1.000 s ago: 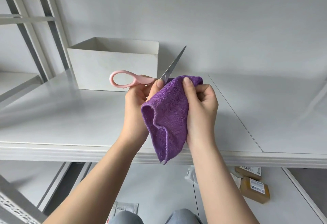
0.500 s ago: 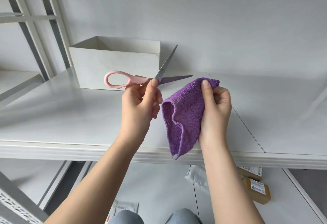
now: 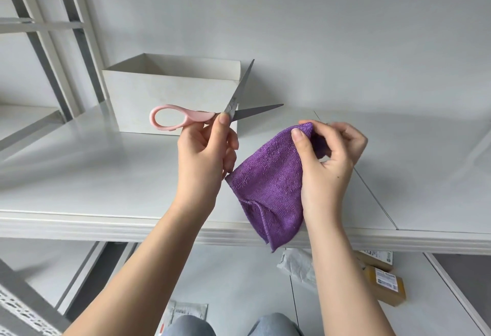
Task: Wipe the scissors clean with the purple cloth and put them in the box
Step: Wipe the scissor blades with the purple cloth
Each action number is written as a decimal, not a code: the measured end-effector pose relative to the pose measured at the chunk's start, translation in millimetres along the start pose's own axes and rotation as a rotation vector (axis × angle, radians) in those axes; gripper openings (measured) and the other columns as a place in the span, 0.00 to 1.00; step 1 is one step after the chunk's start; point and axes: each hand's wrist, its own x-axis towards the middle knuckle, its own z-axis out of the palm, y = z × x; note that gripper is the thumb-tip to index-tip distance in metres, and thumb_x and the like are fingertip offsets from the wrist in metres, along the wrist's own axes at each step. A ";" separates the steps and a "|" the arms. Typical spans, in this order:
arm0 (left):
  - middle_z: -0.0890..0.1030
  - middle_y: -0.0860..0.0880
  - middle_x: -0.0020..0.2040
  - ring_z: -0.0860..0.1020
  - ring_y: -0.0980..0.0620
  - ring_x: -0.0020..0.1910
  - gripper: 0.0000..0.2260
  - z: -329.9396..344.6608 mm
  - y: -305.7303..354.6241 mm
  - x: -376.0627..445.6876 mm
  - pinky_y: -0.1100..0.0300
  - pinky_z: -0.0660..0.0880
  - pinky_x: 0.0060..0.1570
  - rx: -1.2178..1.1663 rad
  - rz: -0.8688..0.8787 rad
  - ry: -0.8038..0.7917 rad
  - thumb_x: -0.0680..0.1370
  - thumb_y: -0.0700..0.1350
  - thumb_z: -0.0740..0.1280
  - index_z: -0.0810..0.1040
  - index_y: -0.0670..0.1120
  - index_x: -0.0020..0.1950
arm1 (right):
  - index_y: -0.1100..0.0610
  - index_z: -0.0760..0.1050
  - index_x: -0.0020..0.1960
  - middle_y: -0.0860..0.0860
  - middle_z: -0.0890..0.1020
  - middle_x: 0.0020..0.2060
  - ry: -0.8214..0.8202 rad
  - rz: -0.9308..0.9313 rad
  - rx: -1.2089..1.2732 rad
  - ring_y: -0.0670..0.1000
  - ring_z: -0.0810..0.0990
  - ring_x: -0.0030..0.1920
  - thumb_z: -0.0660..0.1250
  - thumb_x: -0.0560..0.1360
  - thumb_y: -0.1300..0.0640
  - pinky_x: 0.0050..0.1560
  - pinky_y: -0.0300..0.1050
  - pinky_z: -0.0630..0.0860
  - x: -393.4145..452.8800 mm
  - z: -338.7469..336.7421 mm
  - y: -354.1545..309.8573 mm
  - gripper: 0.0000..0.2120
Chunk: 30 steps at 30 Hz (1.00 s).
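Nearest, at the bottom edge: knees in blue denim (image 3: 231, 325), cut off by the frame. On the lower shelf (image 3: 239, 269) beneath the table, a flat grey packet (image 3: 187, 313), a crumpled white bag (image 3: 297, 262) and a tan box with a white label (image 3: 385, 285), all partly hidden by the forearms; label print too small to read.

Above these, over the front edge of the white table (image 3: 79, 176): right hand (image 3: 326, 165), grip closed on the purple cloth (image 3: 268, 189), thumb pressed on the near face at the top corner, fingers curled behind. Cloth hanging folded, its lower tip past the table edge; back layers hidden.

Just beside, left hand (image 3: 204, 155), grip closed round the scissors (image 3: 233, 115) near the pivot, thumb tip up against the joint. Pink handle loop sticking out to the left of the grip, blades spread wide to the right and upward, one nearly level, one steep. Second handle loop hidden inside the hand. Blades clear of the cloth, held in the air in front of the box.

Farther back, on the table: open white box (image 3: 170, 96), its right front corner crossed by the steep blade. Only the upper inner walls visible; floor and contents impossible to make out. Behind, a plain grey wall (image 3: 345, 30); at far left, shelving uprights (image 3: 66, 30), cut off.
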 end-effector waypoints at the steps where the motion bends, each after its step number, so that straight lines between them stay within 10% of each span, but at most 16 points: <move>1: 0.71 0.54 0.26 0.62 0.55 0.20 0.11 0.5 1.5 -0.6 0.56 0.54 0.25 -0.003 -0.002 0.005 0.82 0.42 0.59 0.71 0.45 0.40 | 0.43 0.79 0.49 0.46 0.68 0.59 -0.013 -0.029 -0.031 0.46 0.71 0.62 0.72 0.73 0.52 0.64 0.46 0.70 0.8 -0.6 -1.1 0.06; 11: 0.72 0.52 0.27 0.63 0.53 0.20 0.11 14.3 8.0 -6.9 0.64 0.60 0.22 0.035 0.008 0.064 0.82 0.44 0.61 0.70 0.45 0.40 | 0.46 0.67 0.56 0.46 0.81 0.40 -0.217 0.159 0.178 0.44 0.77 0.41 0.65 0.79 0.60 0.47 0.37 0.71 -4.4 9.0 -13.6 0.13; 23: 0.71 0.50 0.28 0.62 0.52 0.21 0.13 18.3 -5.1 -10.7 0.68 0.58 0.20 -0.069 -0.122 0.128 0.82 0.44 0.60 0.68 0.45 0.38 | 0.50 0.64 0.51 0.48 0.76 0.43 -0.281 0.242 0.257 0.41 0.74 0.39 0.64 0.77 0.66 0.44 0.33 0.71 -14.6 17.6 -10.7 0.14; 30: 0.71 0.50 0.27 0.62 0.52 0.21 0.13 17.9 -7.8 -9.2 0.67 0.58 0.20 -0.066 -0.109 0.134 0.82 0.44 0.60 0.66 0.44 0.38 | 0.45 0.68 0.49 0.42 0.82 0.44 -0.250 0.030 -0.121 0.44 0.81 0.44 0.68 0.77 0.61 0.44 0.39 0.75 -25.7 22.6 -6.6 0.12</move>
